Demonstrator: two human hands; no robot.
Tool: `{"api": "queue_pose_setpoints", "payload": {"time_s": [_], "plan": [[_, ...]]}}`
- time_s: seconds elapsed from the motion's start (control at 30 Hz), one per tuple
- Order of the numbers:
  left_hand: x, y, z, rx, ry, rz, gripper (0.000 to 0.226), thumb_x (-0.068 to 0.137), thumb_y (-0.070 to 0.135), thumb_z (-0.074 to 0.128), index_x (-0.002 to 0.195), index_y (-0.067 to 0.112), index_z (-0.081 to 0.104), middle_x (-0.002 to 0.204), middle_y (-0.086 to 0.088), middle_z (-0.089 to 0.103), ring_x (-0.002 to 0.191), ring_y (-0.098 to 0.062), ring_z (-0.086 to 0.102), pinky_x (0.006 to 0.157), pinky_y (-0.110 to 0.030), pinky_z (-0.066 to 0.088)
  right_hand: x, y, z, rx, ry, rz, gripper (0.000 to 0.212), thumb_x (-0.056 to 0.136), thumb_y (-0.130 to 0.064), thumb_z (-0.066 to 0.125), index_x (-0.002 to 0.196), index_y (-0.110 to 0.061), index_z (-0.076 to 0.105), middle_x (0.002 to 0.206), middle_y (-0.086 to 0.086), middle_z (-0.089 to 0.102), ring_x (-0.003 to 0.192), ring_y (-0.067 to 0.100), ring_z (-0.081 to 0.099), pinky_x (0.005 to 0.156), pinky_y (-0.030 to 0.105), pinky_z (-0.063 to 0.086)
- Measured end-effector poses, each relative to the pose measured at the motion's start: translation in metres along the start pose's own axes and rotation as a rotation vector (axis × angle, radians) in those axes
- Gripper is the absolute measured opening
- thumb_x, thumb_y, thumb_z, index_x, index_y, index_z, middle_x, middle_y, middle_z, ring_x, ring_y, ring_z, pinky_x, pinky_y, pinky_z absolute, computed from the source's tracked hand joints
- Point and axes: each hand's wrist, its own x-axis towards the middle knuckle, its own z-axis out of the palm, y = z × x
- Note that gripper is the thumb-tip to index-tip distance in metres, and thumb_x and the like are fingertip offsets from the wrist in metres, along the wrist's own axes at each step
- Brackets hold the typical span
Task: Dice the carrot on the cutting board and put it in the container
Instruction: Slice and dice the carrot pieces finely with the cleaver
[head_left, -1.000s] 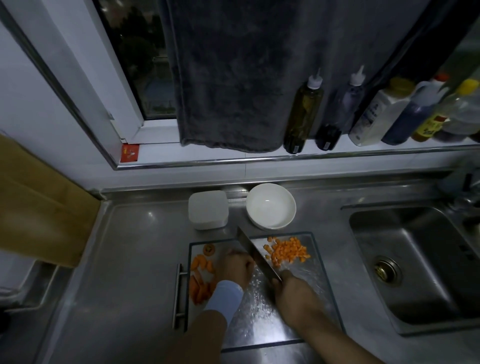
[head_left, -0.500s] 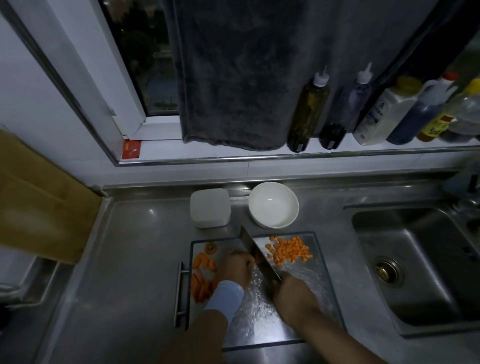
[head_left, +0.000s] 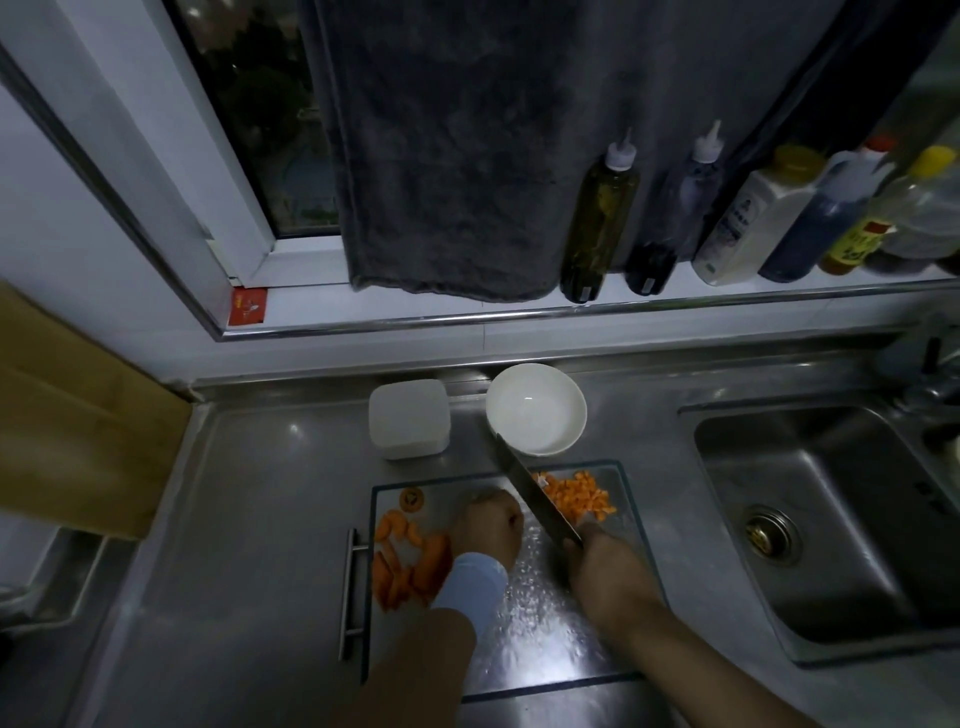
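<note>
The right hand (head_left: 597, 566) has its fingers wrapped round the handle of a knife (head_left: 530, 488), whose blade slants across the cutting board (head_left: 550, 634). The left hand (head_left: 491, 525) sits just left of the blade with its fingers curled under; whether they hold anything is hidden. Carrot strips (head_left: 410, 566) lie at the board's left and diced carrot (head_left: 576, 496) at its far right. The white container (head_left: 409, 418) stands beyond the board, beside a bowl (head_left: 536, 408).

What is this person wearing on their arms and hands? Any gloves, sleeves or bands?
No gloves: the left hand and right hand are both bare. A pale blue cloth band wraps the left wrist, like a wristband or cuff. The right wrist and forearm show no sleeve, watch or band. The dim light hides whether the left forearm behind the band is sleeved.
</note>
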Motion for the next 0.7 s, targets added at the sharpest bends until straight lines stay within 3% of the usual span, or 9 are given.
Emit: {"api": "queue_pose_setpoints", "payload": {"time_s": [0.13,0.27,0.37,0.43,0.6,0.7], "plan": [[0.0,0.012,0.006,-0.071,-0.085,-0.042,0.018,0.089,0.03,0.05,0.087,0.022,0.066,0.089,0.0,0.068,0.084,-0.02,0.064,0.077,-0.027,0.05,0.0,-0.001,-0.003,0.007,0.033,-0.02,0.028,0.1,-0.042,0.039,0.111,-0.025,0.058,0.102,0.004,0.071,0.095,0.025,0.066,0.084,0.036,0.052],[-0.006,-0.015,-0.013,-0.039,0.008,-0.111,0.019,0.09,0.032,0.044,0.079,0.027,0.06,0.077,0.004,0.061,0.072,-0.016,0.058,0.069,-0.029,0.05,0.003,-0.011,-0.003,0.041,0.03,-0.046,0.03,0.101,-0.043,0.038,0.114,-0.024,0.057,0.109,0.005,0.068,0.101,0.026,0.064,0.085,0.033,0.049],[-0.01,-0.048,-0.035,0.065,0.154,-0.189,0.017,0.086,0.031,0.046,0.094,0.032,0.061,0.098,0.002,0.063,0.091,-0.022,0.06,0.08,-0.033,0.051,0.003,-0.023,0.001,0.02,0.023,-0.096,0.03,0.102,-0.041,0.038,0.118,-0.024,0.058,0.111,0.003,0.068,0.103,0.024,0.064,0.085,0.032,0.048],[-0.015,-0.063,-0.049,0.152,0.132,-0.241,0.028,0.083,0.031,0.05,0.109,0.03,0.06,0.111,0.002,0.062,0.1,-0.021,0.06,0.086,-0.032,0.049,0.003,-0.03,0.008,-0.002,0.003,-0.106,0.032,0.101,-0.042,0.038,0.121,-0.024,0.058,0.111,0.003,0.069,0.103,0.024,0.064,0.086,0.032,0.049],[-0.028,-0.086,-0.059,0.321,0.008,-0.301,0.035,0.087,0.052,0.044,0.104,0.026,0.06,0.097,0.003,0.067,0.089,-0.019,0.063,0.072,-0.027,0.043,0.004,-0.036,0.02,-0.023,-0.054,-0.098,0.036,0.101,-0.042,0.038,0.121,-0.021,0.06,0.115,0.004,0.068,0.108,0.024,0.063,0.09,0.033,0.049],[-0.03,-0.09,-0.053,0.334,0.021,-0.24,0.03,0.09,0.047,0.042,0.096,0.029,0.065,0.091,0.005,0.068,0.084,-0.015,0.064,0.064,-0.023,0.036,0.004,-0.035,0.023,-0.031,-0.059,-0.098,0.036,0.102,-0.042,0.036,0.119,-0.02,0.06,0.116,0.005,0.068,0.11,0.024,0.063,0.092,0.035,0.049]]}}
